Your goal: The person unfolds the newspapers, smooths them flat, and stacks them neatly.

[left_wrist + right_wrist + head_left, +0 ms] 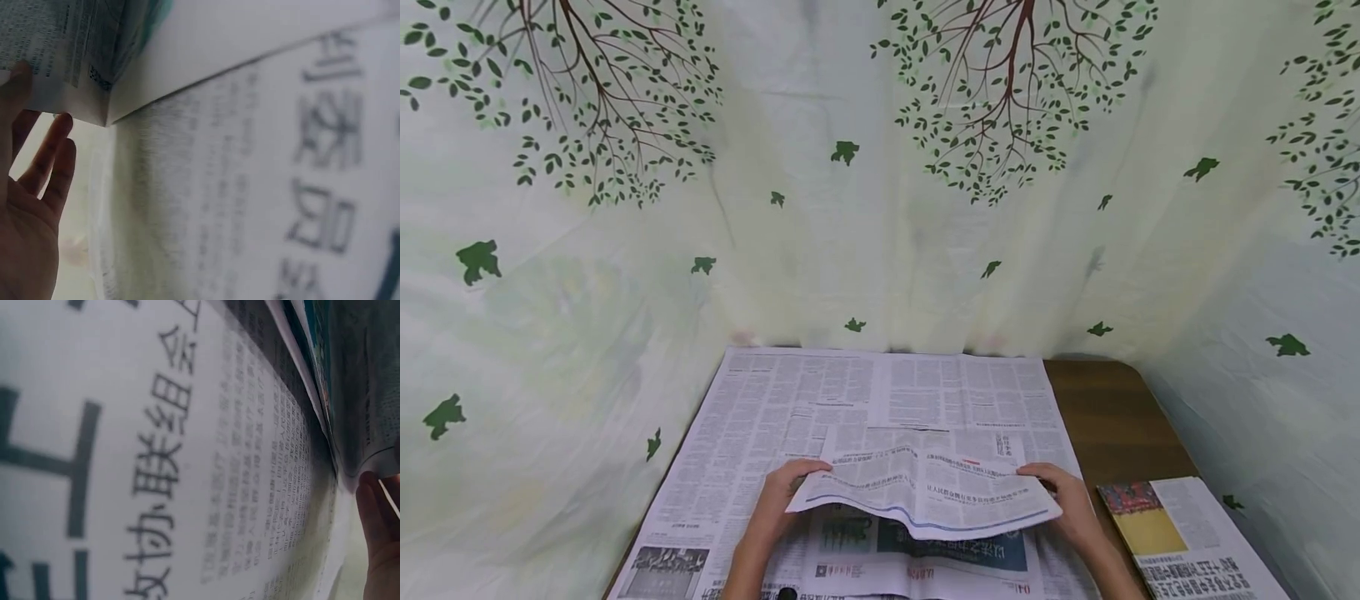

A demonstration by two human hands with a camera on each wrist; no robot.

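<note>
A folded newspaper (917,500) is held up over the table, its near edge with a blue line curving between two hands. At its left side the left hand (778,492) pinches the edge between thumb and fingers. My right hand (1067,496) grips the opposite edge in the same way. Below the raised sheet lies a lower page (955,546) with a dark teal block and a picture. The left wrist view shows the left hand (37,194) at a corner of the paper (69,75). Fingers of the right hand (378,537) meet the sheet's edge in the right wrist view.
Spread newspaper sheets (820,383) cover most of the table. Bare brown wood (1105,417) shows at the right. Another folded printed paper (1195,533) with a yellow and red picture lies at the right edge. A curtain (917,283) with printed trees and leaves surrounds the table.
</note>
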